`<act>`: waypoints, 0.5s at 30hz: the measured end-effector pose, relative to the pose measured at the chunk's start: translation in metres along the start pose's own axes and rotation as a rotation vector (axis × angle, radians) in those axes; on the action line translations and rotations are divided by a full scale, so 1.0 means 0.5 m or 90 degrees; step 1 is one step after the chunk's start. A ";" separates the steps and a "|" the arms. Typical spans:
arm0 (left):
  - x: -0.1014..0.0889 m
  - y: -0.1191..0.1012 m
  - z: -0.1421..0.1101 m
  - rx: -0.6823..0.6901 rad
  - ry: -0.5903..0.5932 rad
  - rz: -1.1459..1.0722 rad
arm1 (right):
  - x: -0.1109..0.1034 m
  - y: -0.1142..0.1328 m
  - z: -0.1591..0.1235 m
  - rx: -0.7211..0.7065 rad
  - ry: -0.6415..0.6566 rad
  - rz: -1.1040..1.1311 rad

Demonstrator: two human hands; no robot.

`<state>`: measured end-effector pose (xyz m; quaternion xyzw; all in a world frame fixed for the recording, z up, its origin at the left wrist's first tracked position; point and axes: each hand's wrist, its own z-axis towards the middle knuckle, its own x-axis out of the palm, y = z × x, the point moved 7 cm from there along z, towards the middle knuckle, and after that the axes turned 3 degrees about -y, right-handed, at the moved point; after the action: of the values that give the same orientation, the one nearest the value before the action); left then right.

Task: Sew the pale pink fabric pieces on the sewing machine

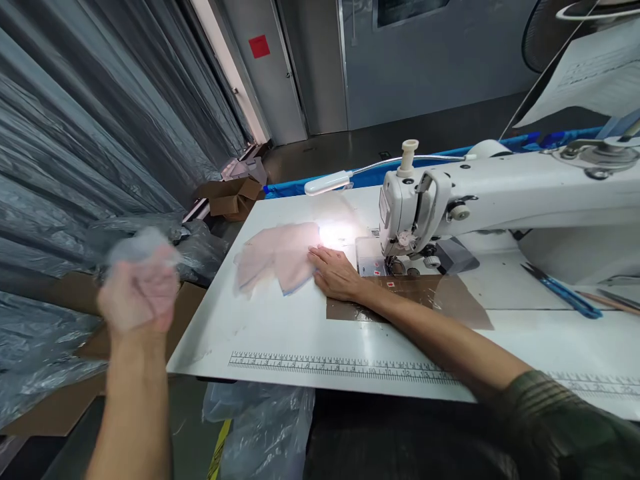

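Note:
My right hand (337,273) rests on the sewing table, its fingers bent together on the right edge of a pale pink fabric piece (287,250). The fabric lies on the white top, its left part blurred and one lower edge bluish. Off the table's left edge, my left hand (143,287) is raised and smeared by motion. A whitish blur shows at its fingers, and I cannot make out whether it holds anything. A white sewing machine (470,200) stands right of the fabric, with its needle area near my right hand. My right forearm crosses a brown sheet (435,297).
A lit white lamp (327,183) hangs over the fabric. Blue-handled scissors (565,290) lie at the right. A printed ruler (340,367) runs along the table's front edge. Cardboard boxes (233,198) and plastic sheeting (260,427) are left of and below the table.

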<state>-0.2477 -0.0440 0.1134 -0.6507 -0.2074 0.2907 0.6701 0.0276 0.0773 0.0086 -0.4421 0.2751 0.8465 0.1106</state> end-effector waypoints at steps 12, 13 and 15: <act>0.399 0.051 -0.318 -0.223 0.503 -0.273 | -0.123 0.067 -0.219 0.277 0.223 0.988; 0.412 0.055 -0.315 -0.235 0.538 -0.288 | -0.124 0.061 -0.233 0.319 0.219 0.954; 0.441 0.063 -0.311 -0.266 0.633 -0.309 | -0.125 0.044 -0.253 0.388 0.214 0.874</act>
<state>0.0146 -0.0161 0.0494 -0.7611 -0.0642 -0.2578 0.5918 0.1415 -0.0084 0.0092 -0.2448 0.7219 0.5340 -0.3657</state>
